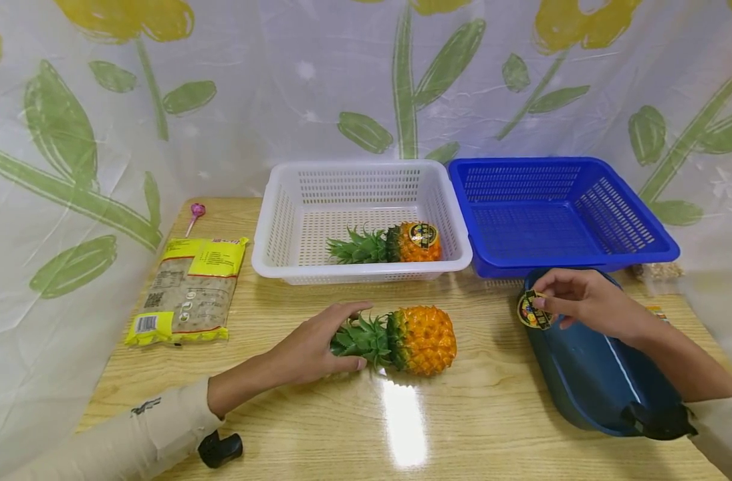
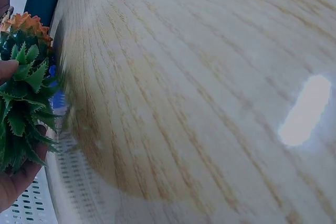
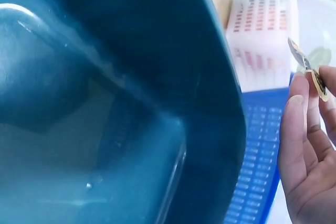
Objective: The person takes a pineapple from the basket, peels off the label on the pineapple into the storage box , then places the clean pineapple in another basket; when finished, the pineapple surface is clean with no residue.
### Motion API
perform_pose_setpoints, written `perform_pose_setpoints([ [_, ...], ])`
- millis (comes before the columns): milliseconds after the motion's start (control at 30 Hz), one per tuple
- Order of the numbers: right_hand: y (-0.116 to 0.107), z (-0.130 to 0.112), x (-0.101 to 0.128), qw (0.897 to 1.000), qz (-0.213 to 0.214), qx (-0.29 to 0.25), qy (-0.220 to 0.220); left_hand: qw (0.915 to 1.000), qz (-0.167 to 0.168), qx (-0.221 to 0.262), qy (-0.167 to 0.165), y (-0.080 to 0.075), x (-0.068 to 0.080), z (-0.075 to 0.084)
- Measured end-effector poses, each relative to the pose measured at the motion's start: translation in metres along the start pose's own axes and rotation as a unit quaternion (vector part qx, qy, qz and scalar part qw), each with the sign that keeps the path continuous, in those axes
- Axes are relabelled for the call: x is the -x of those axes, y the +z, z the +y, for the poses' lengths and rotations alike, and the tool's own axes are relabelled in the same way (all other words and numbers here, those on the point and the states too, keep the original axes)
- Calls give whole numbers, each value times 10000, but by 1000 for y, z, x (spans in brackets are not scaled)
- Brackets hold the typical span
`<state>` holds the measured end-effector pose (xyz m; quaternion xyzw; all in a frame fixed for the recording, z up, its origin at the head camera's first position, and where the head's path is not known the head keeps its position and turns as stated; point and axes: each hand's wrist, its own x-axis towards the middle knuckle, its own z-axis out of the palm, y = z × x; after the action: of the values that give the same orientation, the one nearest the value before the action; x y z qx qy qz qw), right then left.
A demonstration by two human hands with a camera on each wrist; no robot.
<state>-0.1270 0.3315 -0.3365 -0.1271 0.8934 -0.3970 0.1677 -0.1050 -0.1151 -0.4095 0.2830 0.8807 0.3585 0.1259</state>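
Left hand (image 1: 317,347) rests on the wooden counter (image 1: 462,414), fingers curled round the green leafy crown of a pineapple (image 1: 422,339) lying on its side near the counter's middle. Right hand (image 1: 588,304) hangs over the near rim of a dark blue bin (image 1: 588,381) at the right, fingers (image 3: 296,124) pinching a round sticker label (image 1: 531,310) by its edge. Behind: white basket (image 1: 281,220) holding a second pineapple (image 1: 414,242), its label in place, crown pointing left. Blue basket (image 1: 558,214) just beside it on the right. A yellow-topped food packet (image 1: 188,287) lies at the left; pink lollipop (image 1: 195,214) beyond it.
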Motion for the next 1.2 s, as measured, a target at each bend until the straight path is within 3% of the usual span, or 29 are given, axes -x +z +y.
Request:
perform_pose_setpoints([
  [567,-28,32,0,9988,-406,-210,176,9999,-58,13,-97,0,-1,-1],
  [900,-33,58,-6,9918,-681,-340,1028,10000,-37,-12,-5,-1,-1,-2],
  [1200,-29,62,-21,9854,-776,-184,1503,10000,-51,43,-8,-1,-1,0],
])
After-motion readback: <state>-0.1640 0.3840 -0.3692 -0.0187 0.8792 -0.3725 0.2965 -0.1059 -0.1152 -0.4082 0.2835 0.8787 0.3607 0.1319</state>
